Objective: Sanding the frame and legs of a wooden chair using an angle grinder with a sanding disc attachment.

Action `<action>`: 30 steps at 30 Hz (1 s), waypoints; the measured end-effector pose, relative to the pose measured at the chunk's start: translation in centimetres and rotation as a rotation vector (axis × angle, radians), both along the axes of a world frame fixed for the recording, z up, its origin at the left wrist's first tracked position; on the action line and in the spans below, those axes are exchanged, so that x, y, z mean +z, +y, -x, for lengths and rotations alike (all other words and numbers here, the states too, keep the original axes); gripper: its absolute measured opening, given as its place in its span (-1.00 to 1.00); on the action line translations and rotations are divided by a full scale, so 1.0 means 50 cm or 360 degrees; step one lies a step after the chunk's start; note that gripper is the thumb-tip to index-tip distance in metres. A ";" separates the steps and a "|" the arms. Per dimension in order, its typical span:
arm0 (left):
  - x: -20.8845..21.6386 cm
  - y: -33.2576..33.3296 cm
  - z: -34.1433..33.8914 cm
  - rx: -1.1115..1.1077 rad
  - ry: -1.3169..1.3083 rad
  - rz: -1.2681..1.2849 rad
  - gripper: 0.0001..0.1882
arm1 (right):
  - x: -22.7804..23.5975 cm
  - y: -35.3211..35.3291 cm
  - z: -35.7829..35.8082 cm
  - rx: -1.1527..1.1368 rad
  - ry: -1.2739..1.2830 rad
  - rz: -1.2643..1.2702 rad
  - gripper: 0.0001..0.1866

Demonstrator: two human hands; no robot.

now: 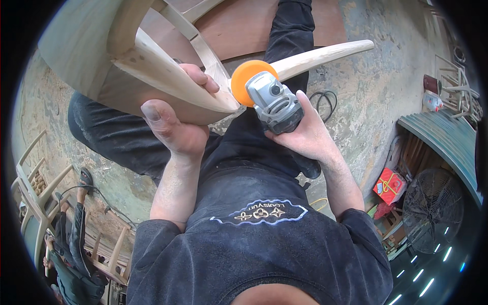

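Observation:
An unpainted wooden chair frame (178,76) lies tilted across the upper left, over my legs. My left hand (178,124) grips its curved edge, thumb on the near side and fingertips showing over the far side. My right hand (307,132) is wrapped round a grey and black angle grinder (272,94). The grinder's orange disc (241,84) is at the joint by the frame's pointed end; whether it touches the wood I cannot tell. Beyond the disc, a pale curved chair leg (325,58) extends to the right.
At right stand a black fan (432,211), a red box (390,187) and a green corrugated sheet (442,140). A dark cable (330,99) loops on the floor. Another person (76,264) sits at lower left beside wooden chair frames (35,203).

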State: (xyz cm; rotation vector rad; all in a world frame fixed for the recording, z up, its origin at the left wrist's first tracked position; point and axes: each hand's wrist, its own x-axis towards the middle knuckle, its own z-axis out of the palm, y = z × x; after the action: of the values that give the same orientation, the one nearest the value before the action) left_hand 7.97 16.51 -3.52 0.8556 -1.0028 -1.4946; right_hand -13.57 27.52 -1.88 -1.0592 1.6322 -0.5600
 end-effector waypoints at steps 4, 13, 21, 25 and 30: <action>0.002 -0.002 0.000 -0.0006 0.0027 0.0003 -0.12 | 0.000 -0.001 0.002 -0.0013 -0.0015 -0.0042 -0.30; -0.002 -0.001 0.000 -0.0034 0.0118 -0.0007 -0.14 | 0.020 -0.003 0.017 -0.0037 0.0180 -0.0064 -0.31; -0.008 0.006 -0.004 -0.0082 0.0188 0.0012 -0.14 | 0.001 0.030 0.121 -0.0529 0.0291 0.0050 -0.32; -0.010 0.009 -0.001 -0.0058 0.0113 0.0036 -0.14 | 0.017 0.030 0.136 -0.0719 0.0316 -0.0085 -0.31; -0.003 0.003 0.004 -0.0035 0.0128 0.0027 -0.15 | 0.017 0.031 0.059 -0.0287 0.0099 0.0069 -0.30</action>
State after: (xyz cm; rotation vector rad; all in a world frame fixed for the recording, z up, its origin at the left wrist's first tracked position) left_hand 7.78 16.64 -3.66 0.7686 -0.9667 -1.5253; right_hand -16.54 29.06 -1.03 -0.9748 1.7888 -0.6902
